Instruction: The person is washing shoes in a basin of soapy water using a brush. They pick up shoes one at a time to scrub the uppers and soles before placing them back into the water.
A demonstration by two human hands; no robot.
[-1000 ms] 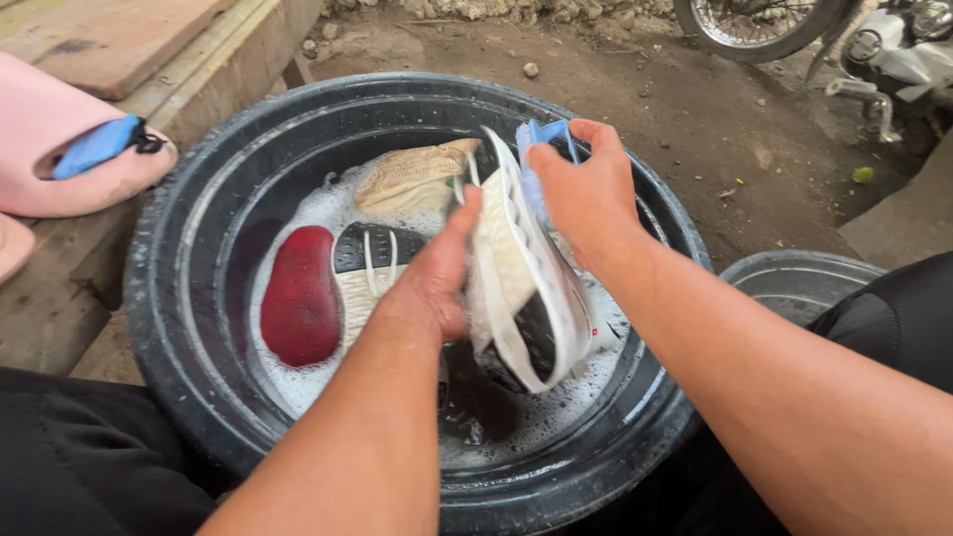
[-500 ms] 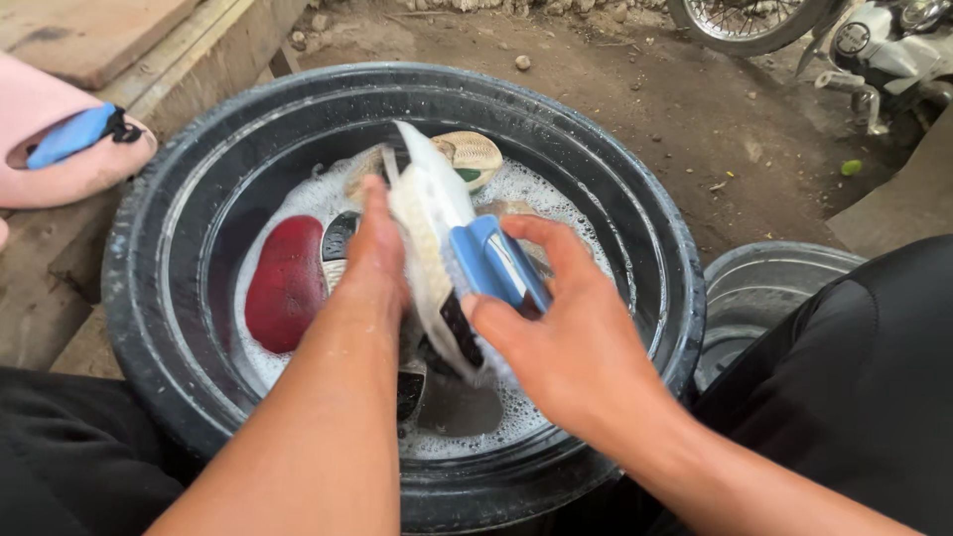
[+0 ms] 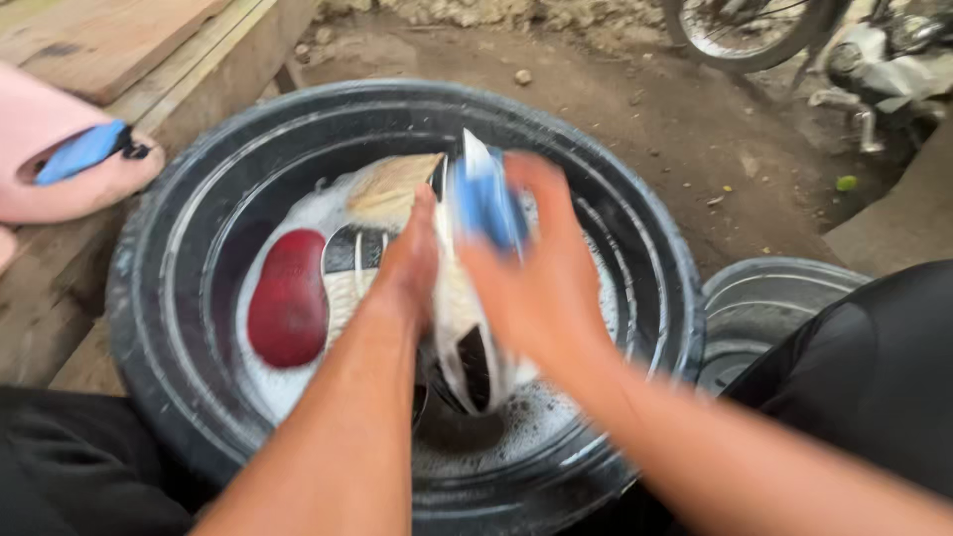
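Observation:
A white shoe (image 3: 467,328) stands on edge over a black round tub (image 3: 169,268) of soapy water. My left hand (image 3: 407,263) grips the shoe from its left side. My right hand (image 3: 536,278) is closed on a blue scrub brush (image 3: 486,203) that presses against the shoe's upper right side; the hand is motion-blurred. A red insole (image 3: 288,308) lies in the suds at the left. Another shoe, black and white, (image 3: 347,263) and a tan sole (image 3: 387,189) lie in the water behind my left hand.
A pink slipper with a blue strap (image 3: 69,164) rests on wooden planks (image 3: 119,40) at the upper left. A second dark basin (image 3: 764,308) sits at the right by my black-clad leg. A motorbike wheel (image 3: 735,30) stands on the dirt ground behind.
My right hand slid the brush from the shoe's far tip down toward me, then back up along the shoe. My left hand kept its hold while the shoe shifted slightly.

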